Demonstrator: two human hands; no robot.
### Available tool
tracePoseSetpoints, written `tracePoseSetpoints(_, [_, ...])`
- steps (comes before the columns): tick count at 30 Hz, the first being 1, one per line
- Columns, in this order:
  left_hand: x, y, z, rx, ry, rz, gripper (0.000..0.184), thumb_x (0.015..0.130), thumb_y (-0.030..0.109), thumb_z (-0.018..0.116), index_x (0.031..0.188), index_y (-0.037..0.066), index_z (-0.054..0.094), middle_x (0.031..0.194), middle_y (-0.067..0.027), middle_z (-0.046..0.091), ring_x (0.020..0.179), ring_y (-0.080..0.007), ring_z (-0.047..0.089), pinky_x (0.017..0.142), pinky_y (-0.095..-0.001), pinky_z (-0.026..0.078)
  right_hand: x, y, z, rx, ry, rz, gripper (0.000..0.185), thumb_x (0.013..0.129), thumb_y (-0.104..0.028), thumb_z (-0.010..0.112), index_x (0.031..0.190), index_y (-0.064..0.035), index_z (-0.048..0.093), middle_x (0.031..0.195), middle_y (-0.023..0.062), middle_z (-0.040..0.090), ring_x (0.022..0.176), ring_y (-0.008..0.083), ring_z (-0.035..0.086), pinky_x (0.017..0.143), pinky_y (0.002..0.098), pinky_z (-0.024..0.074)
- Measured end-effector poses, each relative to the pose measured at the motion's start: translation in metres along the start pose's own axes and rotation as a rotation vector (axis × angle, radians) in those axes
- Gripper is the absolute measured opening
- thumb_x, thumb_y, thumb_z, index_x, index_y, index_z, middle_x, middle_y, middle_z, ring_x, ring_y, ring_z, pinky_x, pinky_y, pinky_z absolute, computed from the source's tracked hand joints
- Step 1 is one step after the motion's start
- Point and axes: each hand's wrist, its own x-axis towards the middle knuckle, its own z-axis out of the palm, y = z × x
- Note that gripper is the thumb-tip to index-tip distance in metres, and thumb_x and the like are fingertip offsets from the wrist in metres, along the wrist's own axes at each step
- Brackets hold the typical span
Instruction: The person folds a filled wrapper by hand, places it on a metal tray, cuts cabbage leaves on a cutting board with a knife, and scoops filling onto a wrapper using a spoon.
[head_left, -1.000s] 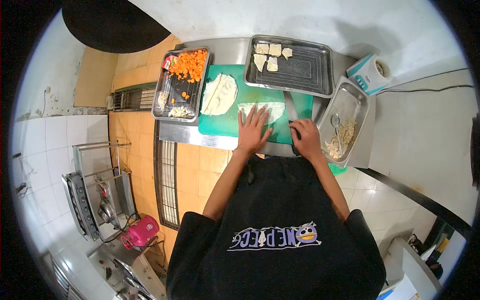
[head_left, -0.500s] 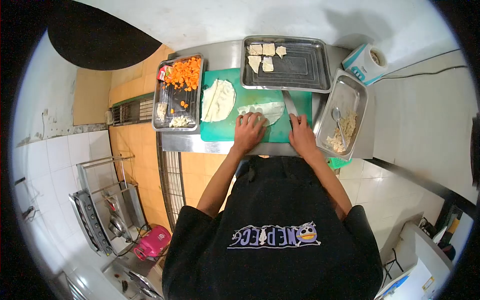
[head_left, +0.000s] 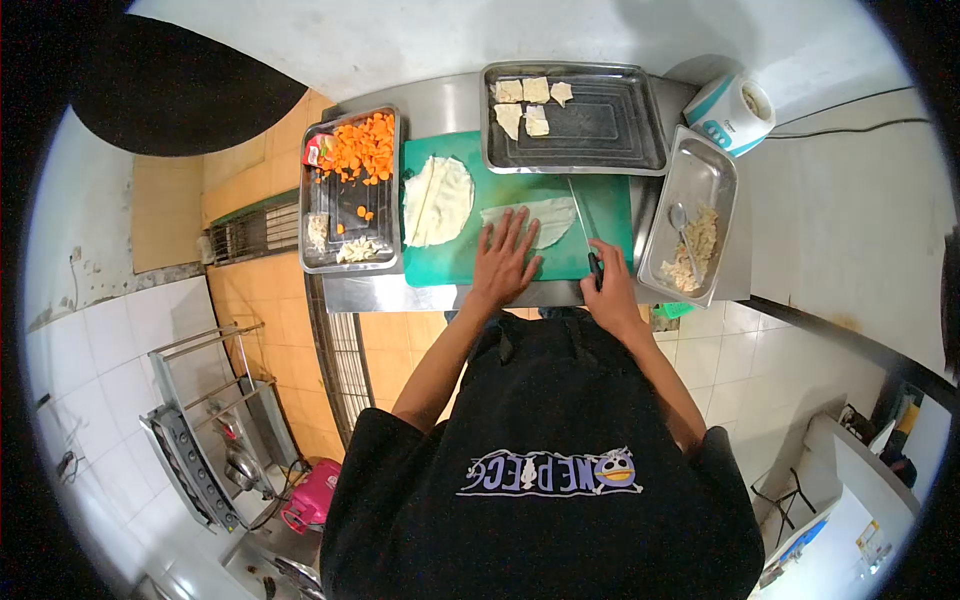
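Note:
My left hand [head_left: 507,262] lies with its fingers spread on the near-left part of a flat strip of pale dough sheet [head_left: 553,222]. In my right hand [head_left: 611,287] is the black handle of a knife [head_left: 584,222]. Its blade points away from me, edge-on, just right of the strip's right end. Both are over a green cutting board [head_left: 460,268]. Farther left on the board rests a larger rounded pile of dough sheets [head_left: 438,202], with a folded or cut line along it.
Behind the board stands a metal tray [head_left: 610,120] with several dough pieces. A left tray [head_left: 330,200] holds chopped carrots [head_left: 365,150] and small pale heaps. At right, a deep pan [head_left: 712,180] contains pale filling and a spoon [head_left: 684,232]; a tissue pack [head_left: 730,115] stands behind it.
My left hand has flattened, its fingers spreading over the strip. The knife has turned from showing its broad blade to nearly edge-on, and my right hand has shifted slightly right and nearer.

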Motion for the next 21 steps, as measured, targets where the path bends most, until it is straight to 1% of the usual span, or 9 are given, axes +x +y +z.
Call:
tracePoseSetpoints(1, [0.000,0.000,0.001,0.008,-0.022,0.002,0.067,0.103,0.046,0.055,0.160,0.014,0.042,0.171,-0.0113,0.032,0.158,-0.0335,0.027,0.123,-0.0580,0.024,-0.003,-0.004,0.002,-0.002,-0.001,0.003,0.057,0.088,-0.007,0.060,0.143,-0.0048,0.047,0.126,0.0246,0.052,0.111,0.0464,0.060,0.097,0.0544,0.0507])
tracePoseSetpoints(3, [0.000,0.001,0.001,0.005,-0.049,-0.018,0.069,0.103,0.047,0.054,0.161,0.013,0.040,0.171,-0.0112,0.030,0.159,-0.0333,0.025,0.124,-0.0584,0.022,-0.008,-0.017,0.009,0.149,-0.049,-0.006,0.056,0.089,-0.002,0.058,0.145,-0.0033,0.049,0.123,0.0180,0.054,0.108,0.0305,0.057,0.095,0.0412,0.0481])
tracePoseSetpoints(6, [0.002,-0.001,-0.002,0.002,-0.064,-0.029,0.073,0.103,0.049,0.053,0.163,0.009,0.037,0.172,-0.0115,0.029,0.160,-0.0332,0.023,0.125,-0.0585,0.021,-0.009,-0.027,0.030,0.286,-0.122,0.083,0.055,0.090,-0.002,0.057,0.145,-0.0035,0.049,0.122,0.0176,0.055,0.106,0.0284,0.056,0.095,0.0385,0.0475])
tracePoseSetpoints(7, [0.001,-0.001,-0.002,-0.005,-0.054,-0.027,0.076,0.103,0.050,0.053,0.163,0.006,0.035,0.172,-0.0119,0.029,0.159,-0.0332,0.023,0.125,-0.0581,0.020,-0.009,-0.027,0.038,0.288,-0.120,0.085,0.055,0.090,-0.002,0.057,0.145,-0.0035,0.049,0.122,0.0176,0.055,0.106,0.0284,0.056,0.095,0.0385,0.0475])
tracePoseSetpoints(9, [0.001,-0.002,0.000,-0.031,-0.057,-0.042,0.078,0.102,0.050,0.054,0.162,0.003,0.034,0.172,-0.0132,0.028,0.159,-0.0334,0.024,0.125,-0.0576,0.020,-0.007,-0.029,0.053,0.288,-0.070,0.024,0.058,0.087,-0.002,0.059,0.144,-0.0030,0.046,0.120,0.0205,0.055,0.106,0.0348,0.058,0.091,0.0416,0.0497])
tracePoseSetpoints(11, [-0.001,-0.004,0.001,-0.060,-0.066,-0.060,0.081,0.102,0.050,0.054,0.162,0.000,0.033,0.172,-0.0145,0.028,0.159,-0.0335,0.024,0.125,-0.0571,0.020,-0.010,-0.033,0.060,0.302,-0.094,0.074,0.057,0.088,-0.002,0.059,0.144,-0.0024,0.046,0.121,0.0213,0.055,0.108,0.0353,0.057,0.094,0.0433,0.0495])
tracePoseSetpoints(13, [-0.002,-0.005,0.002,-0.071,-0.035,-0.042,0.084,0.101,0.050,0.055,0.161,-0.003,0.031,0.172,-0.0172,0.027,0.159,-0.0333,0.023,0.125,-0.0565,0.020,-0.011,-0.032,0.067,0.295,-0.049,0.006,0.057,0.089,-0.001,0.059,0.144,-0.0017,0.046,0.125,0.0226,0.055,0.110,0.0365,0.058,0.097,0.0443,0.0489])
tracePoseSetpoints(20, [0.000,-0.006,0.003,-0.029,-0.086,-0.046,0.088,0.098,0.050,0.058,0.162,-0.003,0.030,0.172,-0.0175,0.026,0.160,-0.0329,0.021,0.125,-0.0565,0.019,-0.019,-0.026,0.080,0.317,-0.063,0.057,0.056,0.089,-0.001,0.059,0.144,-0.0008,0.045,0.129,0.0238,0.055,0.117,0.0390,0.058,0.102,0.0458,0.0479])
tracePoseSetpoints(21, [-0.001,-0.005,0.003,-0.049,-0.071,-0.047,0.086,0.097,0.046,0.057,0.162,-0.003,0.031,0.172,-0.0173,0.026,0.160,-0.0331,0.022,0.125,-0.0563,0.019,-0.019,-0.026,0.081,0.311,-0.049,0.037,0.057,0.089,-0.001,0.059,0.144,-0.0008,0.045,0.129,0.0239,0.055,0.118,0.0395,0.058,0.103,0.0462,0.0476])
